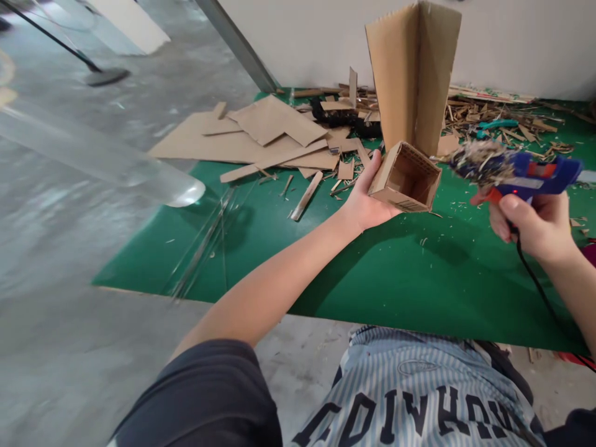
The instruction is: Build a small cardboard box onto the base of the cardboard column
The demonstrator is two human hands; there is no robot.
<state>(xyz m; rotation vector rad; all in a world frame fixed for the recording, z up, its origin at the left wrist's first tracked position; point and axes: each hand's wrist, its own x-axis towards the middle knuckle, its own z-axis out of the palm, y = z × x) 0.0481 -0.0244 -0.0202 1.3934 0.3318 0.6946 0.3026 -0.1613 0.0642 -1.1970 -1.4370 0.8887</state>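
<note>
My left hand (372,202) is closed around a small open cardboard box (388,177), its hollow end facing me. Behind the box rises a tall folded cardboard piece (403,74); whether the two are joined I cannot tell. My right hand (535,220) grips a blue hot glue gun (549,177) with an orange trigger and a small red light. Its front is caked with fibrous scraps, and the nozzle points left at the box's upper right edge. A black cord hangs down from the glue gun's handle.
Flat cardboard sheets (274,121) and strips lie at the back left of the green table (326,273). Scraps and a teal tool (500,124) are heaped at the back right. A blurred clear tube (177,189) juts over the left edge. A white wall (521,43) stands behind.
</note>
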